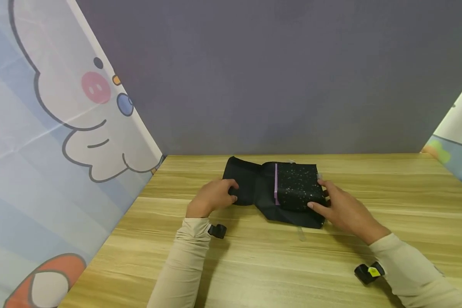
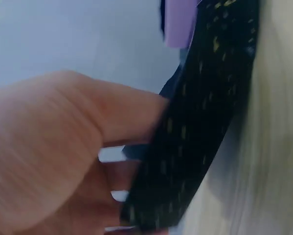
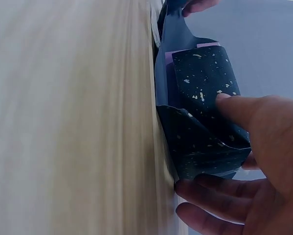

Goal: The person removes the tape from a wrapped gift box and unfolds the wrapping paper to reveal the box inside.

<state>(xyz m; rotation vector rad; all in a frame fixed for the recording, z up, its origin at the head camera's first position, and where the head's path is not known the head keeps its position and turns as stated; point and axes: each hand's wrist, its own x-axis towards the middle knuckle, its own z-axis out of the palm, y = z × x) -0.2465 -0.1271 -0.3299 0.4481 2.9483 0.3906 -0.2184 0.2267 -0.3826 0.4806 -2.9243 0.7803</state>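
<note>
Black wrapping paper (image 1: 244,177) with pale speckles on its outer side lies on the table, its plain dark inside facing up at the left. A purple box (image 1: 276,184) is partly wrapped in it; a flap covers the top, and purple shows along the left edge. My left hand (image 1: 213,197) pinches the left end of the paper, which is lifted and bent in the left wrist view. At the box's right end is my right hand (image 1: 348,214), its thumb on the speckled top and its fingers curled at the folded end in the right wrist view.
Small clear strips of tape (image 1: 301,233) lie near the paper's front edge and behind it. The wooden table (image 1: 254,265) ends at a grey wall (image 1: 285,77). At the left hangs a cartoon-print cloth (image 1: 42,171). Both wrists wear black cameras.
</note>
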